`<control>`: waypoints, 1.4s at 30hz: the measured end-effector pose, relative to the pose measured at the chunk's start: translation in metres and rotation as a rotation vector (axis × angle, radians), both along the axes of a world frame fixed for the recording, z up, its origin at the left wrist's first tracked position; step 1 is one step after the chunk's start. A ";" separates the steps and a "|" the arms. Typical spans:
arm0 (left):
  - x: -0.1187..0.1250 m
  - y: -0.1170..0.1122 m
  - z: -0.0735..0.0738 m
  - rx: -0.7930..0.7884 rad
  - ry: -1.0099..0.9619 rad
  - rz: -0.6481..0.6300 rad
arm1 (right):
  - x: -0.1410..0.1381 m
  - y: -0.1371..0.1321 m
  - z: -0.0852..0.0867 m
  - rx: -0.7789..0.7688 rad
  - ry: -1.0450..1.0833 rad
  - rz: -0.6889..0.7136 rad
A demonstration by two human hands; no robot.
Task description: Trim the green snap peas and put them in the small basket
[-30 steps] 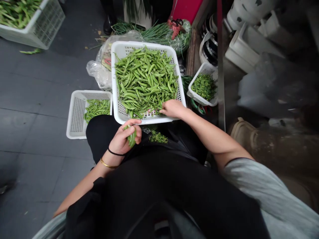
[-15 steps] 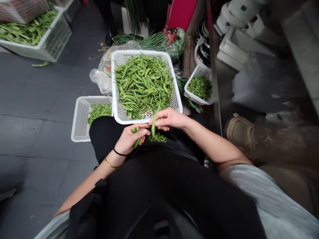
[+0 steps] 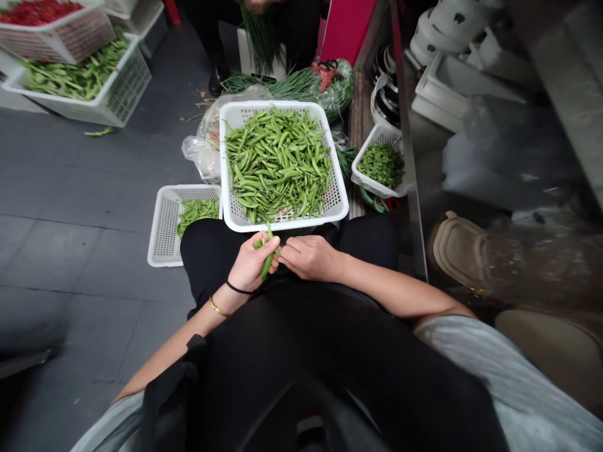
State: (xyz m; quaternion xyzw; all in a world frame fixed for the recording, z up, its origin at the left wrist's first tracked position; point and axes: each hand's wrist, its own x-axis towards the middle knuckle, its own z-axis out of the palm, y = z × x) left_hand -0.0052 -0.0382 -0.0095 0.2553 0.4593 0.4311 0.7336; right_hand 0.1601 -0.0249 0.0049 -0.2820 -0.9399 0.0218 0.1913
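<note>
My left hand [image 3: 254,262] is shut around a green pea pod [image 3: 267,260] above my lap, and the pod's tip pokes out above my fingers. My right hand [image 3: 311,258] lies just beside it, curled, with its fingertips pinching at the pod's upper end. Both hands rest over my black trousers [image 3: 207,251]. Directly ahead, a large white perforated basket [image 3: 282,223] holds a heap of green pea pods [image 3: 277,163]. Its near rim is a little beyond my hands.
A shallow white basket [image 3: 162,232] with some pods sits to my left, and a small one [image 3: 372,182] with chopped greens to my right. Beyond lie a plastic bag [image 3: 202,157] and green onions [image 3: 287,88]. A co-worker's hand [image 3: 257,5] is at the top; further baskets stand top left.
My hands have come together lower over my lap, away from the basket rim. The pod in my right hand's fingers is no longer held apart from the left hand's pod. The view has tilted slightly.
</note>
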 end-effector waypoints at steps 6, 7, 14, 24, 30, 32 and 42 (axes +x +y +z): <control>-0.001 -0.004 0.002 0.035 0.031 -0.171 | -0.003 0.003 -0.007 -0.345 0.261 0.097; -0.002 -0.004 0.004 0.046 0.020 -0.214 | 0.000 0.003 -0.006 -0.501 0.338 0.084; -0.003 0.000 0.007 -0.039 -0.056 -0.126 | 0.026 0.004 0.008 -0.674 0.517 -0.154; 0.008 -0.004 0.002 0.081 0.078 -0.039 | 0.003 0.003 -0.002 -0.582 0.297 -0.023; -0.004 -0.004 0.007 0.056 -0.013 -0.288 | 0.026 0.014 0.011 -1.276 0.651 -0.165; -0.004 -0.002 0.007 -0.017 -0.039 -0.246 | 0.034 0.012 0.015 -1.023 0.630 -0.221; 0.011 -0.002 0.006 -0.092 -0.038 -0.046 | 0.009 0.000 -0.008 -0.038 0.090 -0.003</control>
